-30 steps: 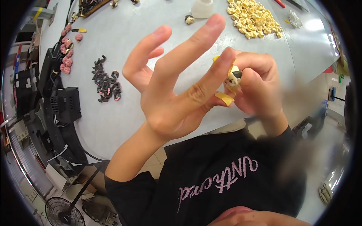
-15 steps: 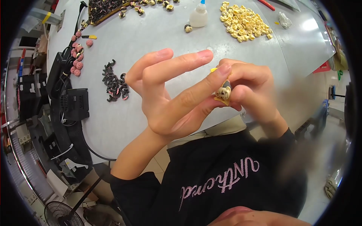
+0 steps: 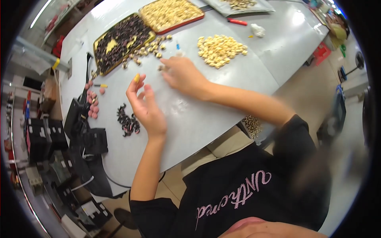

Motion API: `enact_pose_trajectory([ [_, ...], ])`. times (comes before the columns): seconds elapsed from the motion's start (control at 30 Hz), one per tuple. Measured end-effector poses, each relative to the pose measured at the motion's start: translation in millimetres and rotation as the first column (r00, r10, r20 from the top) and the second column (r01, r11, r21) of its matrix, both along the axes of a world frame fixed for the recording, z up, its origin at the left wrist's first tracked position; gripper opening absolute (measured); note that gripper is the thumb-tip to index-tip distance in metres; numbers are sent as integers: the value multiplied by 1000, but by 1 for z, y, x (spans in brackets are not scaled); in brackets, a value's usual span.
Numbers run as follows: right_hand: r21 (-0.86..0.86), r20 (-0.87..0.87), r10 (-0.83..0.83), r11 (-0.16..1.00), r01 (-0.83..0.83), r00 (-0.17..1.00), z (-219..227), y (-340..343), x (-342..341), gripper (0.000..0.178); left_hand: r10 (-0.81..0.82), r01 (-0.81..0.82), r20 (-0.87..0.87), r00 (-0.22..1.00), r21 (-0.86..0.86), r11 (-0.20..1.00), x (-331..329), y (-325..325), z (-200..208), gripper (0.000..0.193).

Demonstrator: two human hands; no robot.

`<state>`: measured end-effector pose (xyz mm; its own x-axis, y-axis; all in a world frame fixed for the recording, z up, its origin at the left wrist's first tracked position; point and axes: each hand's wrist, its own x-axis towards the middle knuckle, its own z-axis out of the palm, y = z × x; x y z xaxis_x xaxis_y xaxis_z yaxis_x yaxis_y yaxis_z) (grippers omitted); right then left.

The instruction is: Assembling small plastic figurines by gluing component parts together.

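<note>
My left hand is raised over the table, fingers apart, and grips nothing. One of its fingertips carries a small yellow cover. Farther right and away, my right hand reaches low over the tabletop, somewhat blurred. Its fingers close around a small cream-and-dark piece, which looks like a tiny moulded head; the grip is partly smeared. Just beyond that hand stands a squeeze bottle with a blue tip, mostly hidden by the hand. Curved black pieces lie heaped to the left of my left wrist.
Cream-yellow pieces form a pile to the right. Two trays, one with dark pieces and one with pale pieces, stand at the back. Cream-and-dark pieces lie before them. Pink balls and black devices line the left edge.
My hands have come apart from the small piece they held together. The right has moved far across to the bottle; the left has shifted left. The view now takes in more of the table's back.
</note>
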<state>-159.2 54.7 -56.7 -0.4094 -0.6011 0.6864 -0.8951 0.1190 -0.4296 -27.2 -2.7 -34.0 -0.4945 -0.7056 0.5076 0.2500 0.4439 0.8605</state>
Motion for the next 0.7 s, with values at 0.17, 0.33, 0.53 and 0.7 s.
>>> enact_pose_trajectory([
  [0.17, -175, 253, 21, 984, 24, 967, 43, 39, 19, 23, -75, 65, 38, 996, 215, 974, 3, -6, -6, 31],
  [0.33, -249, -74, -393, 897, 365, 917, 52, 115, -81, 18, -342, 347, -122, 932, 574, 742, 10, -3, 5, 34],
  [0.53, 216, -288, -500, 797, 564, 816, -22, 180, -199, 35, -475, 616, -441, 761, 720, 319, 4, 8, 8, 45],
  [0.7, 78, -288, -531, 817, 572, 797, -23, 175, -212, 35, -566, 690, -499, 656, 700, 183, 10, 8, 10, 51],
])
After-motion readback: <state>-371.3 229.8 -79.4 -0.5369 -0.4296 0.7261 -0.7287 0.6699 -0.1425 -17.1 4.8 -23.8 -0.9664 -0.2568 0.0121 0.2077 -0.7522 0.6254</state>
